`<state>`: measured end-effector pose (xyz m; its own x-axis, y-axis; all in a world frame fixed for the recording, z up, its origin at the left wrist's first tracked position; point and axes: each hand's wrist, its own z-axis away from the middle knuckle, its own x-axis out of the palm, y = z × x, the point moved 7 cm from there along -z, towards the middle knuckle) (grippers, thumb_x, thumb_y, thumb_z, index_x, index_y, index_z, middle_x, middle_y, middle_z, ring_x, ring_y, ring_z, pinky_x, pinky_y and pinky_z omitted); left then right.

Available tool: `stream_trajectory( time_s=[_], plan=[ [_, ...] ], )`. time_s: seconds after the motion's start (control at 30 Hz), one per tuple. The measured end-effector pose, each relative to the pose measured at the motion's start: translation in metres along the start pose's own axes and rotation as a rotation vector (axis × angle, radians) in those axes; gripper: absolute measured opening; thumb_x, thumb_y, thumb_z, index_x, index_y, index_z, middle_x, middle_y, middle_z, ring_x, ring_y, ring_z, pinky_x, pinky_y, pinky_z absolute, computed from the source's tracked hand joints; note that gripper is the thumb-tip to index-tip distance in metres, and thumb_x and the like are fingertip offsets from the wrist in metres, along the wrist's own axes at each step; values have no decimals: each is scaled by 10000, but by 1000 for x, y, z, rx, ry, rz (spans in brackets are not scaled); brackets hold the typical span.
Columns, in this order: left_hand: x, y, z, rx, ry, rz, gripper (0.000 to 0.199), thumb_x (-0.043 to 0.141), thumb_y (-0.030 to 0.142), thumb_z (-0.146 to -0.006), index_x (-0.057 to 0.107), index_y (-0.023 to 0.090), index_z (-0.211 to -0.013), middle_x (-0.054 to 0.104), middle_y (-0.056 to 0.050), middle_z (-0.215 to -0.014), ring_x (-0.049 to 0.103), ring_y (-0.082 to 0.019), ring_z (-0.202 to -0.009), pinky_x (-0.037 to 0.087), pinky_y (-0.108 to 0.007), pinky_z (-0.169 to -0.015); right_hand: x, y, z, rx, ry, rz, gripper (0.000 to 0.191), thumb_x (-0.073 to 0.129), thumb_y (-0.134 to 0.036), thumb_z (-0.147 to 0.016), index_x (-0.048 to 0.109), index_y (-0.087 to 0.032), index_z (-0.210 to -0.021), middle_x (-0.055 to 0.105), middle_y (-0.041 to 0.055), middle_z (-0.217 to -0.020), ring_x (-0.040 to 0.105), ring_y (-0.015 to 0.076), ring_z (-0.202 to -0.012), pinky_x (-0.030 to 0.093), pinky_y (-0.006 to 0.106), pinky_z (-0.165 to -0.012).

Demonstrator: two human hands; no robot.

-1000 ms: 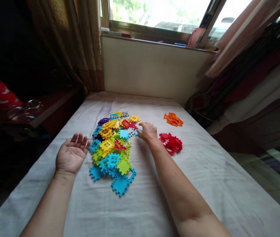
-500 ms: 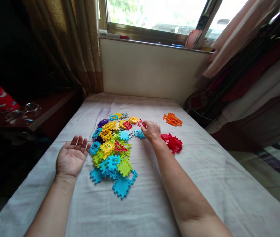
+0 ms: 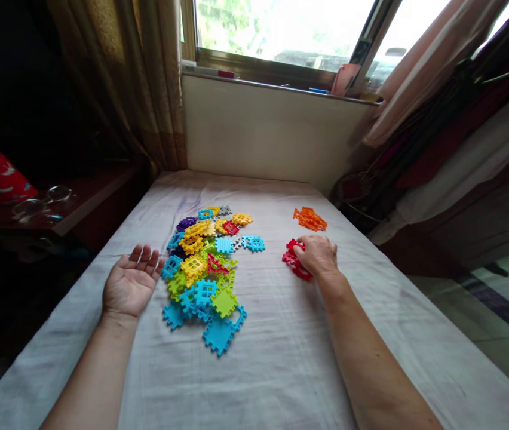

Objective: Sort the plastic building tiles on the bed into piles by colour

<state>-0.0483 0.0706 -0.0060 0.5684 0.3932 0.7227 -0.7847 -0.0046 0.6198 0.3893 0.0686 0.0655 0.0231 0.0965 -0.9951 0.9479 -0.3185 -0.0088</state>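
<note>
Right hand has shifted to red pieces (hold unclear); left hand uncurled, empty.

The left forearm, bare, angles up and inward from the lower edge to a nearly straight wrist. The left grip, a bare hand, lies palm up, its fingers loosely curved and close together, thumb toward the outer side. The right forearm, also bare, stretches farther forward, slanting inward. The right grip is palm down, back of the hand uppermost, digits bent leftward, most fingertips hidden.
</note>
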Motion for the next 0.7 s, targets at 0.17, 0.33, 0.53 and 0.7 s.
stream_trajectory(
  time_s=[0.17,0.33,0.53,0.7],
  plan=[
    [-1,0,0,-6,1,0,135,577,293,-822,654,208,-893,737,-37,-907,702,-199,-889,571,-397,-851,-4,-50,-11,-156,46,-107,313,512,-324,-921,711,-262,-1155,673,71,-1258,553,256,-1177,396,376,-977],
    [1,0,3,-5,26,18,174,509,263,-856,669,201,-885,741,-44,-900,699,-191,-891,576,-400,-859,13,-132,-27,-351,-23,-189,353,518,-365,-926,664,-281,-1235,656,35,-1301,573,223,-1178,416,322,-987],
    [0,-1,3,-16,31,39,195,497,271,-874,676,196,-894,741,-47,-899,703,-192,-887,575,-398,-859,33,-176,-42,-360,-124,-135,361,518,-459,-920,658,-288,-1205,690,61,-1231,618,218,-1129,466,305,-893],
    [1,-1,4,-18,32,51,222,472,264,-886,681,190,-896,743,-46,-916,700,-188,-895,570,-407,-879,34,-179,-43,-344,-133,-78,317,466,-392,-944,686,-271,-1138,719,80,-1155,659,221,-1062,474,299,-835]
  ],
)
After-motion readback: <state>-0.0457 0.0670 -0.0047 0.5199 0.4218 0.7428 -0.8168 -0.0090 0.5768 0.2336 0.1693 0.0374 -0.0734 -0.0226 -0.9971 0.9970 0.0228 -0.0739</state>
